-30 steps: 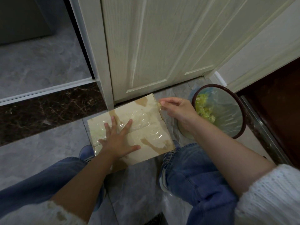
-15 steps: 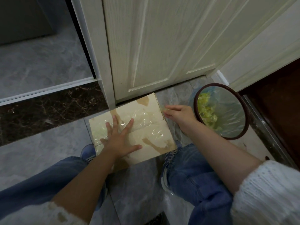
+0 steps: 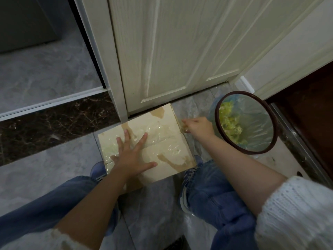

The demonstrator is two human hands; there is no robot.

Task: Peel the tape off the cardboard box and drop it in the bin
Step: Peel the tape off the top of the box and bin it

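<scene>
A pale cardboard box [image 3: 167,121] lies flat on the floor in front of a door, its top covered with wrinkled clear tape [image 3: 162,131]. My left hand [image 3: 132,156] presses flat on the box top, fingers spread. My right hand [image 3: 197,127] is at the box's right edge, fingers curled and pinching the tape there. A round bin [image 3: 270,121] with a dark rim and clear liner stands to the right of that hand, with yellow-green scraps inside.
A white panelled door [image 3: 180,51] stands just behind the box. Dark marble threshold [image 3: 54,123] runs to the left. My knees in blue jeans [image 3: 212,197] and shoes flank the box's near side. A dark wooden surface [image 3: 315,114] lies beyond the bin.
My right hand has slid down the box's right edge, from the far corner towards the middle of that side. The left hand stays pressed on the box.
</scene>
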